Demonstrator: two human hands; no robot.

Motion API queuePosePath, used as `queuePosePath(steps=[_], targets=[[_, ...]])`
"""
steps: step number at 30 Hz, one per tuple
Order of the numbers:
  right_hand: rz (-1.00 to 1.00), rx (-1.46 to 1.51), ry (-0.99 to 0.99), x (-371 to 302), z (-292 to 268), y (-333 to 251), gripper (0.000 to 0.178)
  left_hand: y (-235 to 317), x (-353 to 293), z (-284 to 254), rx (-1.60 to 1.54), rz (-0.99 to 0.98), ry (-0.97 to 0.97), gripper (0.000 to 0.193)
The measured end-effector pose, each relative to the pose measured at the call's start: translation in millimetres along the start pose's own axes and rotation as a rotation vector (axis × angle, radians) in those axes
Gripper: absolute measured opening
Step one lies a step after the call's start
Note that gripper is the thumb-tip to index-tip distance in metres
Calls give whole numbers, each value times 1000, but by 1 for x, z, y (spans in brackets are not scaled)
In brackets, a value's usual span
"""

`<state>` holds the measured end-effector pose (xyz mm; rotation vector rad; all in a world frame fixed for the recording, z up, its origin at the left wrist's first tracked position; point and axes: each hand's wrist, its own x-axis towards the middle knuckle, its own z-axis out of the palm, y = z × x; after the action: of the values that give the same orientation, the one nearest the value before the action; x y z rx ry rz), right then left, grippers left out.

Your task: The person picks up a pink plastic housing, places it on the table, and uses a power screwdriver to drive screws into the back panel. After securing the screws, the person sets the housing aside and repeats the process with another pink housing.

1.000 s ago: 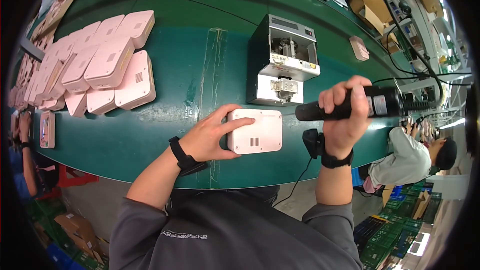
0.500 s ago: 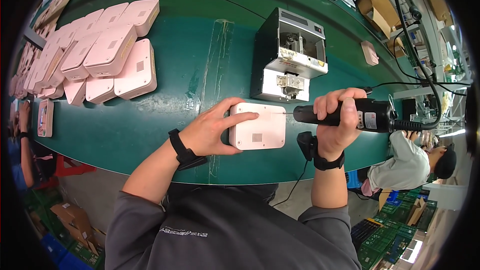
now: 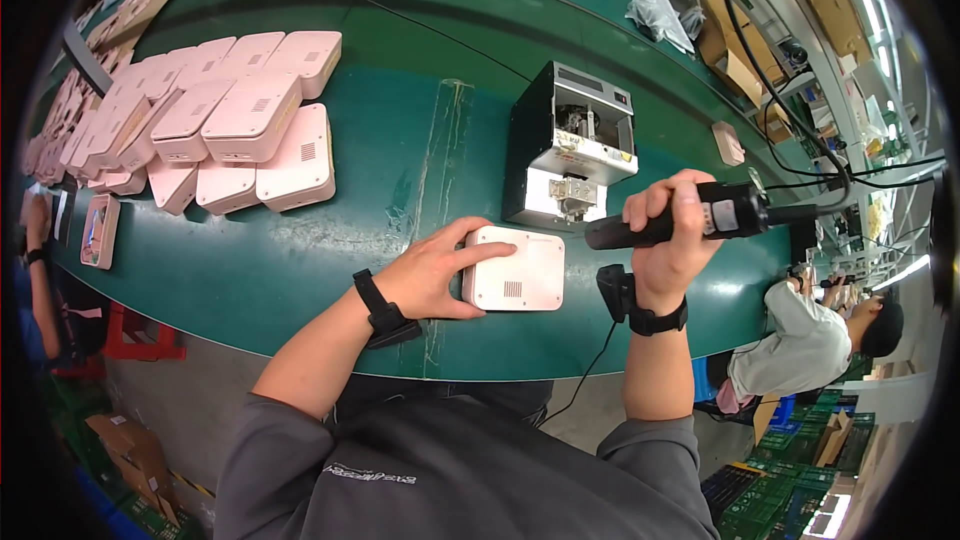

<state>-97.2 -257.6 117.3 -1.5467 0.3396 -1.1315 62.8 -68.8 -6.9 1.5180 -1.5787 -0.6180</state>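
A pale pink plastic case (image 3: 514, 280) with a small slotted vent and screw holes at its corners lies flat on the green bench. My left hand (image 3: 435, 275) grips its left side, thumb at the near left corner and index finger stretched over the top face. In my right hand (image 3: 672, 228) is a black electric screwdriver (image 3: 635, 231), fingers wrapped around its body. Its nose points left, just off the case's right edge; no bit can be made out. Behind the case stands a black and white screw-feeder machine (image 3: 570, 145).
Several similar pink cases (image 3: 250, 118) are piled at the left. An opened case (image 3: 99, 231) lies near the left edge, a small pink part (image 3: 728, 143) at the far right. The screwdriver's cable (image 3: 800, 212) runs right. Co-workers sit at both sides, one in a grey top (image 3: 800, 340).
The view has tilted, so the bench sits lower in it. The screwdriver's rear end has risen and its thin shaft no longer shows beside the case. My left hand keeps its grip.
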Motion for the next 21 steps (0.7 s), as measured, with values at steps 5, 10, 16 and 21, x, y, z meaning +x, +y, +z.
queuePosePath(steps=[5,10,16,21], targets=[[-78,92,72,19,5,-3,16,0,0,1,29,14,5,80],[-56,65,76,27,4,3,17,-1,0,2,39,23,11,81],[5,101,8,6,12,-3,18,-3,0,1,41,22,10,82],[32,168,-40,-4,24,-2,18,-3,0,0,38,26,0,82]])
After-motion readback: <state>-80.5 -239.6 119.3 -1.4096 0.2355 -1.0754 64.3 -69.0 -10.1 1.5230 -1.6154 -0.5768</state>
